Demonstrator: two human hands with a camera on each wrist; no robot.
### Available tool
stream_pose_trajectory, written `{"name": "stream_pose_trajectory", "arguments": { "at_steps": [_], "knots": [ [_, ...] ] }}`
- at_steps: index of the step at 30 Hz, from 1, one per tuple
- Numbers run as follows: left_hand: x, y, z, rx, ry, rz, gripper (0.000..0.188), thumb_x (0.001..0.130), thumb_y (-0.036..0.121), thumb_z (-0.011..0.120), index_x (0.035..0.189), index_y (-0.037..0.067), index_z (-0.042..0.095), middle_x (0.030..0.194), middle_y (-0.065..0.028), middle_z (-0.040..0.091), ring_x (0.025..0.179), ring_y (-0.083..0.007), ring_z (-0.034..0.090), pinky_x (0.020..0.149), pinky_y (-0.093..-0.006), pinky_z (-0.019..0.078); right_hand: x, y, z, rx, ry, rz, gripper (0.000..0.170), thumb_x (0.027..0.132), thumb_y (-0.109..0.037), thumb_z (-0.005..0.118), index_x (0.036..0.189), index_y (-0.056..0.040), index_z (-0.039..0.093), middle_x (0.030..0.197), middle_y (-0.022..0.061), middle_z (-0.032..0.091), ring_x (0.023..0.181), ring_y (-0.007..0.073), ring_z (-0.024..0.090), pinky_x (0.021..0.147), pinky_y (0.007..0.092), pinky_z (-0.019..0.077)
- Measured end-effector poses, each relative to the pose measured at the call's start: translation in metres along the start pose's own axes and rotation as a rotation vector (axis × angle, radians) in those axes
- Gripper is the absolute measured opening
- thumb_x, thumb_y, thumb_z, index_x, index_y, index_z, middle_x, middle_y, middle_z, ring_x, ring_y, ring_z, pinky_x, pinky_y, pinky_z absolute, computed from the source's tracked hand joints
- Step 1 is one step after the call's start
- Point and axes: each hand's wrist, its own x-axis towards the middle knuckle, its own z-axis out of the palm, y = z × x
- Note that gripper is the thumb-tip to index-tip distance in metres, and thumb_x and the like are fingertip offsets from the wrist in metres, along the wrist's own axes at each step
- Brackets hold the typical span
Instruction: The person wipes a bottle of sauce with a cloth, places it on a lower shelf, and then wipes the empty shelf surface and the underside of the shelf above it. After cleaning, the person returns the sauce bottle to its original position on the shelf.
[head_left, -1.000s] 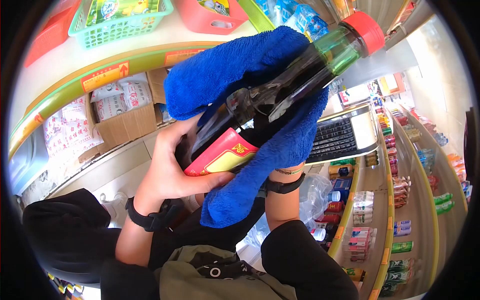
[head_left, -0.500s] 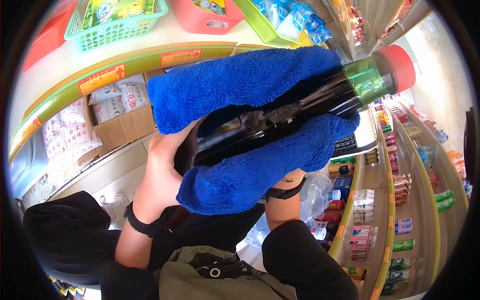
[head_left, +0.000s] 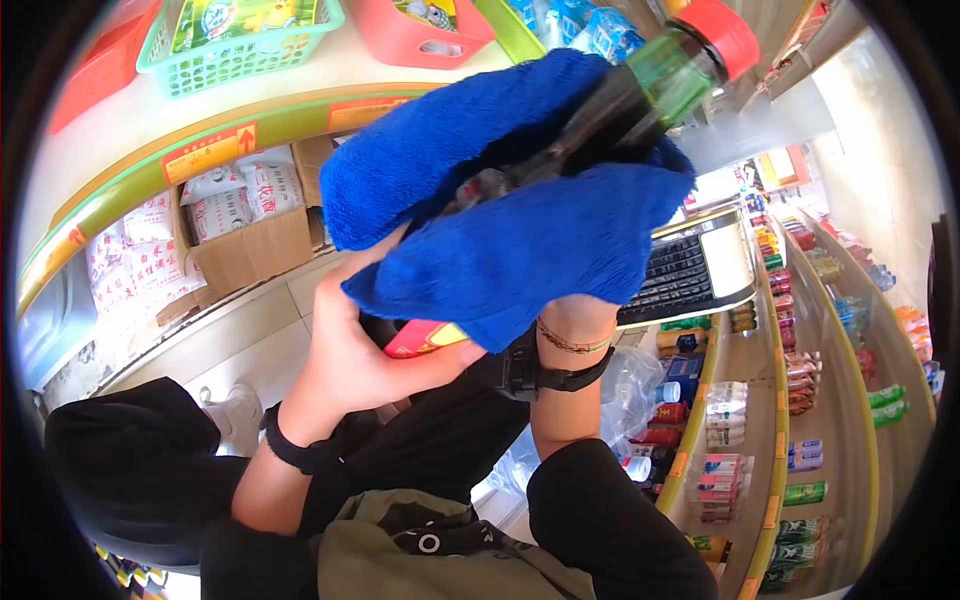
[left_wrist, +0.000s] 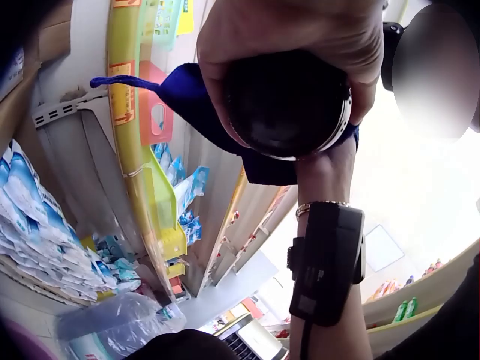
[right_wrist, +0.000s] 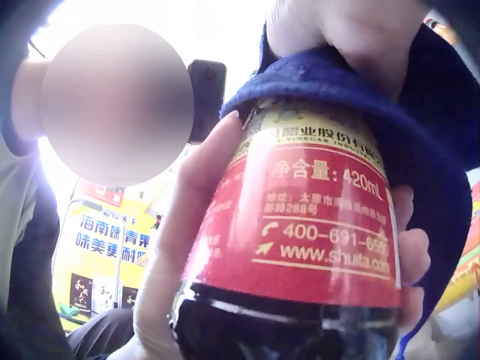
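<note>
A dark vinegar bottle (head_left: 655, 85) with a green neck and red cap is held at a slant in the head view, cap toward the upper right. My left hand (head_left: 360, 345) grips its lower end, thumb along the red and yellow label (right_wrist: 315, 217). The dark round base (left_wrist: 289, 105) sits inside that grip in the left wrist view. A blue towel (head_left: 530, 240) wraps the bottle's middle. My right hand (right_wrist: 341, 30) holds the towel against the bottle higher up; its fingers are mostly hidden by cloth in the head view.
Plastic baskets (head_left: 240, 50) stand on the counter at upper left, above a carton of packets (head_left: 245, 240). A keyboard (head_left: 690, 265) lies beyond my right wrist. Shelves of drinks (head_left: 725, 415) run down the right side. A clear plastic bag (head_left: 630, 385) is beside my right forearm.
The bottle's cap end dipped to the right, then swung back up. The towel's near flap now covers more of the bottle and most of its label. Both hands keep their hold.
</note>
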Motion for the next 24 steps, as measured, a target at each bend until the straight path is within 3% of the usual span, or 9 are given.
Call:
{"name": "stream_pose_trajectory", "arguments": {
  "at_steps": [3, 5, 6, 9, 13, 16, 19, 21, 24],
  "knots": [
    [0.0, -0.001, -0.009, 0.15, -0.026, 0.049, 0.076, 0.058, 0.013, 0.079, 0.123, -0.006, 0.043, 0.097, -0.0084, 0.058, 0.087, -0.0115, 0.053, 0.084, -0.0251, 0.0402, 0.004, 0.008, 0.002, -0.037, 0.045, 0.006, 0.028, 0.09, -0.017, 0.045, 0.11, 0.0029, 0.049, 0.108, 0.0133, 0.055, 0.098, 0.0225, 0.055, 0.088, 0.0335, 0.0435],
    [-0.004, -0.005, -0.009, 0.021, 0.043, -0.207, 0.075, 0.06, 0.014, 0.08, 0.122, -0.006, 0.043, 0.093, -0.0054, 0.055, 0.085, -0.0098, 0.05, 0.083, -0.023, 0.0372, 0.0, 0.006, 0.004, -0.054, 0.071, 0.008, 0.028, 0.09, -0.017, 0.045, 0.11, 0.003, 0.049, 0.108, 0.0133, 0.055, 0.098, 0.0225, 0.055, 0.088, 0.0333, 0.0434],
    [-0.005, -0.006, -0.009, -0.029, 0.038, -0.209, 0.071, 0.062, 0.015, 0.079, 0.12, -0.006, 0.045, 0.091, -0.0041, 0.053, 0.087, -0.009, 0.048, 0.084, -0.0225, 0.0349, 0.049, 0.029, -0.01, -0.059, 0.086, 0.012, 0.028, 0.09, -0.017, 0.045, 0.11, 0.003, 0.049, 0.108, 0.0133, 0.055, 0.098, 0.0225, 0.055, 0.088, 0.0333, 0.0434],
    [-0.007, -0.011, -0.004, -0.098, 0.1, -0.196, 0.07, 0.061, 0.017, 0.08, 0.117, -0.006, 0.046, 0.088, -0.0016, 0.05, 0.084, -0.0082, 0.047, 0.081, -0.0209, 0.0343, -0.008, -0.001, 0.005, -0.074, 0.137, 0.025, 0.029, 0.089, -0.017, 0.045, 0.11, 0.0032, 0.049, 0.108, 0.0133, 0.054, 0.098, 0.0224, 0.054, 0.088, 0.033, 0.0432],
    [-0.005, -0.012, -0.011, 0.019, -0.006, -0.212, 0.072, 0.059, 0.02, 0.081, 0.116, -0.006, 0.045, 0.087, -0.0011, 0.049, 0.082, -0.008, 0.046, 0.079, -0.0208, 0.0349, -0.011, -0.006, 0.002, -0.103, 0.205, 0.043, 0.029, 0.089, -0.017, 0.046, 0.109, 0.0034, 0.049, 0.108, 0.0134, 0.054, 0.098, 0.0223, 0.054, 0.088, 0.0327, 0.043],
    [-0.004, -0.011, -0.006, -0.058, 0.06, -0.143, 0.075, 0.058, 0.022, 0.082, 0.117, -0.007, 0.045, 0.086, 0.0001, 0.048, 0.08, -0.0074, 0.045, 0.076, -0.0197, 0.0344, -0.012, -0.009, -0.001, -0.124, 0.253, 0.06, 0.029, 0.089, -0.017, 0.046, 0.109, 0.0035, 0.049, 0.108, 0.0134, 0.054, 0.098, 0.0222, 0.054, 0.088, 0.0325, 0.0429],
    [-0.003, -0.009, -0.006, -0.016, 0.101, -0.26, 0.074, 0.058, 0.02, 0.081, 0.117, -0.006, 0.044, 0.088, -0.0018, 0.053, 0.084, -0.0089, 0.049, 0.078, -0.0225, 0.0372, 0.037, 0.031, -0.004, -0.151, 0.308, 0.07, 0.029, 0.089, -0.017, 0.046, 0.109, 0.0037, 0.049, 0.108, 0.0134, 0.054, 0.098, 0.0221, 0.054, 0.089, 0.0323, 0.0427],
    [0.001, -0.011, -0.006, 0.144, 0.073, 0.134, 0.073, 0.056, 0.02, 0.08, 0.116, -0.005, 0.046, 0.092, -0.0075, 0.059, 0.089, -0.013, 0.055, 0.082, -0.0269, 0.0408, 0.006, 0.01, 0.004, -0.157, 0.344, 0.074, 0.029, 0.089, -0.017, 0.046, 0.109, 0.0038, 0.049, 0.108, 0.0134, 0.054, 0.098, 0.0221, 0.054, 0.089, 0.0321, 0.0426],
    [0.008, 0.005, -0.009, 0.624, 0.069, 0.175, 0.068, 0.053, 0.026, 0.08, 0.108, -0.003, 0.052, 0.09, -0.017, 0.061, 0.079, -0.0297, 0.062, 0.072, -0.0343, 0.0496, 0.002, -0.003, -0.008, -0.078, 0.375, 0.103, 0.03, 0.089, -0.017, 0.046, 0.109, 0.0039, 0.048, 0.108, 0.0134, 0.054, 0.098, 0.022, 0.054, 0.089, 0.0319, 0.0425]
  ]
}}
